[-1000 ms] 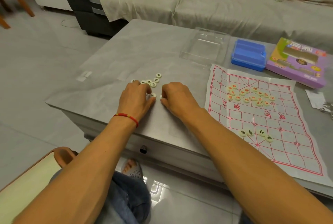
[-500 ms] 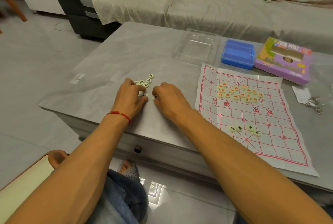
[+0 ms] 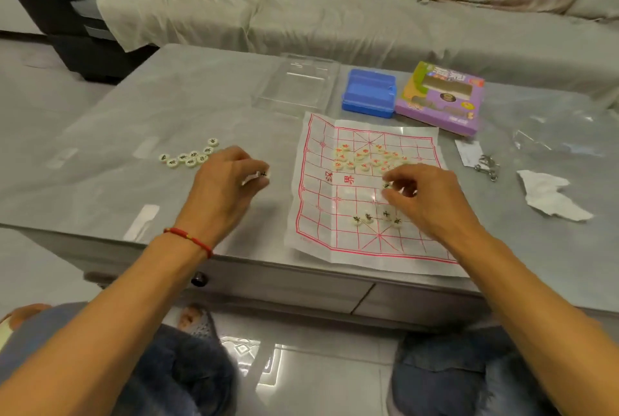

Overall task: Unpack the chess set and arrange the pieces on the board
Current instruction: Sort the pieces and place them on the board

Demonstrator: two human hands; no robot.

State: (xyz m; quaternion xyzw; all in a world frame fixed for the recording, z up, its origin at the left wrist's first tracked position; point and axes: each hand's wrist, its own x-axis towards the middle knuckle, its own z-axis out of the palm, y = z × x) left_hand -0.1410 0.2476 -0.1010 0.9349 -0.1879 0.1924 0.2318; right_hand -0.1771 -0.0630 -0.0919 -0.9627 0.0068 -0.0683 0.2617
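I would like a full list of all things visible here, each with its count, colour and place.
table: one, grey, before the sofa
sofa: one, pale cover, behind the table
board: one, white sheet with red lines, table's near right part
red-marked pieces: a cluster, cream, far half of the board
black-marked pieces on board: four, cream, near half
black-marked pieces off board: about eight, cream, table's left part
clear lid: one, beyond the board
blue case: one, right of the lid
purple box: one, right of the case
crumpled paper: one, white, table's right
left hand: pinches one piece
right hand: pinches one piece over the board
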